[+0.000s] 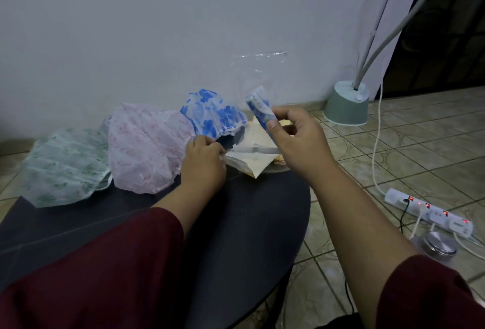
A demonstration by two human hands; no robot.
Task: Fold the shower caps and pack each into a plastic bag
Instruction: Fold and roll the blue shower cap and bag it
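Note:
My right hand (294, 134) pinches a folded blue-patterned shower cap (258, 108) together with a clear plastic bag (259, 71) that stands up above it. My left hand (203, 156) pinches a thin pale strip (256, 149) just over the table. Three unfolded caps lie along the far edge of the dark round table (236, 223): a green one (65, 168) at the left, a pink one (147, 145) in the middle and a blue one (215, 116) behind my left hand.
A cream envelope-like sheet (256, 163) lies under my hands. On the tiled floor to the right sit a power strip (430, 210) with lit red switches, a lamp base (346, 104) by the wall and a round metal lid (441, 246).

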